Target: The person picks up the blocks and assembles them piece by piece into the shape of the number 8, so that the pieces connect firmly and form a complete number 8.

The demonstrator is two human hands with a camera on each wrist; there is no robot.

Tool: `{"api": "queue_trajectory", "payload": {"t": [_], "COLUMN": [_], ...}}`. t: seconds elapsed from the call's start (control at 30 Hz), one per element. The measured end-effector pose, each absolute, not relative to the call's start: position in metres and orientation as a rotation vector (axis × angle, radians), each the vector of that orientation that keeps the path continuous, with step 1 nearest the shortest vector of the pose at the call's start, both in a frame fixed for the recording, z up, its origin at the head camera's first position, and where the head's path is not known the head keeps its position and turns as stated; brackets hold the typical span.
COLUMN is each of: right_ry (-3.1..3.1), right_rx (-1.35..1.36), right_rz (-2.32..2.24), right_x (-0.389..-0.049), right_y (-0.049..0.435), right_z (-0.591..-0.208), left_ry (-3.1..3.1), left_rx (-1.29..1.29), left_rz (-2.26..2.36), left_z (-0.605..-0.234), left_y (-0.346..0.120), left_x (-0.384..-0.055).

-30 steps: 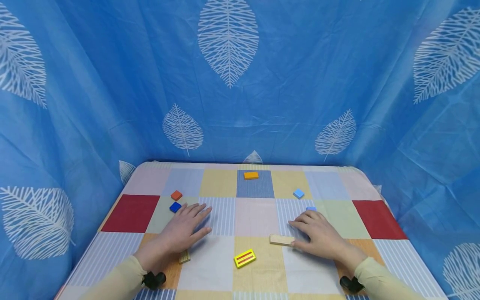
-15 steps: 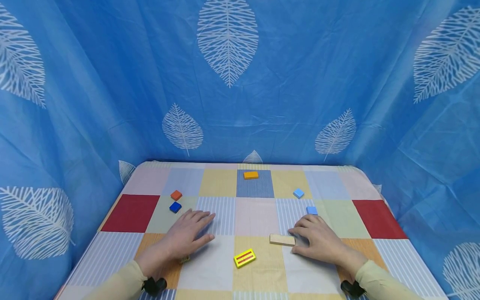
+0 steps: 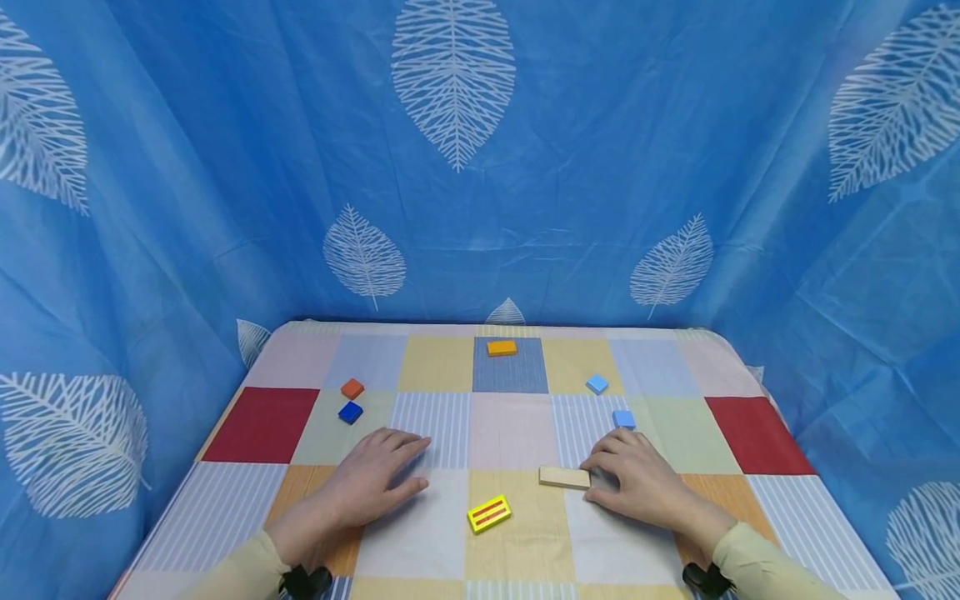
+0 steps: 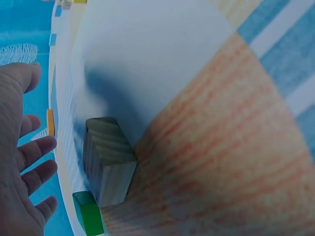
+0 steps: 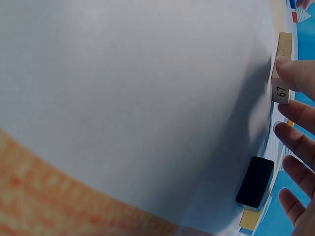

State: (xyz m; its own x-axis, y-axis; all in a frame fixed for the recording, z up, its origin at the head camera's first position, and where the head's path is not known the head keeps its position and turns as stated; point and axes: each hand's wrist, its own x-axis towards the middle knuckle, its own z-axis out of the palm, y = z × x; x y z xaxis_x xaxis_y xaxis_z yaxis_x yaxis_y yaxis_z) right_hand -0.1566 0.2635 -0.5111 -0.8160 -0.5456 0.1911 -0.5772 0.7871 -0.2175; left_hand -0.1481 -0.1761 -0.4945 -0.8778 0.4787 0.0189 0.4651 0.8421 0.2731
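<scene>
My left hand hovers over the table at the left, fingers spread and holding nothing. In the left wrist view a wood-grained block and a green block lie near it; the head view hides both. A pale wooden strip block lies right of the table's middle. At its right end is my right hand, thumb and index finger apart on either side. The right wrist view shows a printed number on that block's end, the thumb overlapping it; contact is unclear. A black block lies below these fingers.
A yellow block with red stripes lies between the hands. Farther back are an orange block, a red-orange block, a dark blue block and two light blue blocks. A blue leaf-patterned curtain surrounds the patchwork-covered table.
My left hand has drawn slightly back and right, uncovering the dark blue block and hiding the wood-grained one. The right hand has drawn back a little, exposing a light blue block.
</scene>
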Motion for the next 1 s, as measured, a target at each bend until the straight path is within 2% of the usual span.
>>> {"api": "queue_trajectory", "payload": {"t": [0.33, 0.6, 1.0], "right_ry": [-2.838, -2.821, -2.816], "right_rx": [0.884, 0.887, 0.875], "right_rz": [0.421, 0.436, 0.45], "right_x": [-0.157, -0.158, -0.157], "right_y": [0.264, 0.264, 0.264], "right_z": [-0.511, -0.513, -0.512], "left_ry": [3.035, 3.132, 3.163], "left_rx": [0.71, 0.637, 0.388], "left_rz": [0.437, 0.549, 0.646], "left_z": [-0.493, -0.488, -0.485], "left_y": [-0.18, -0.202, -0.238], "left_x": [-0.143, -0.147, -0.153]}}
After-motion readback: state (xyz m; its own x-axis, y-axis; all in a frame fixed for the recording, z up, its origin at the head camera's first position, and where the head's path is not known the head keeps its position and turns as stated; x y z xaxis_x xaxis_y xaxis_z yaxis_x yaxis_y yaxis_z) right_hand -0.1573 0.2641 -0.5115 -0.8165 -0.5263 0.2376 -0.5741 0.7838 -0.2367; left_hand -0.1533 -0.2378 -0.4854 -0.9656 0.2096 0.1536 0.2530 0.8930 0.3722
